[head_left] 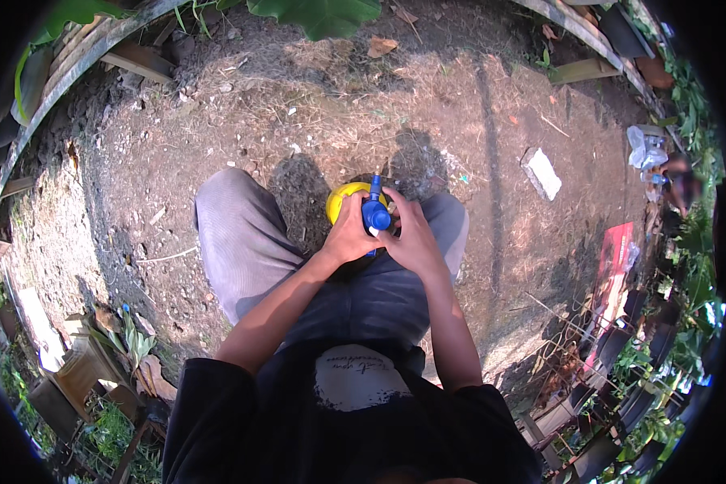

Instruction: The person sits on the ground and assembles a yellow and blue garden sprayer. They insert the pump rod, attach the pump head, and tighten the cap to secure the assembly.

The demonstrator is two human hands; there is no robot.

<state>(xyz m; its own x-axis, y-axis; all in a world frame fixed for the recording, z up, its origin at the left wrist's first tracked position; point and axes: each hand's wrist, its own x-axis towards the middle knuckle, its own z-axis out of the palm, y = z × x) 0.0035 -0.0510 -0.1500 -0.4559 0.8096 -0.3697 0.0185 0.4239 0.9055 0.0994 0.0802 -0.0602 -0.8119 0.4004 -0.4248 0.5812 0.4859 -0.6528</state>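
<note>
Around the person lie bare soil, a white block [542, 172] and black pots [621, 403]; both hands, left hand [348, 234] and right hand [414, 238], clasp a yellow sprayer bottle [340, 199] by its blue pump top [375, 211].

**Layout: sprayer between the knees, ground ahead**

The sprayer bottle [340, 202] sits between the person's knees, its pump head [375, 211] on top. The left hand [348, 234] lies left of the pump head and the right hand [414, 238] right of it, both touching it. A flat block [542, 172] lies on the soil [218, 121] well to the right. Stacked pots [613, 403] stand at the lower right.
</note>
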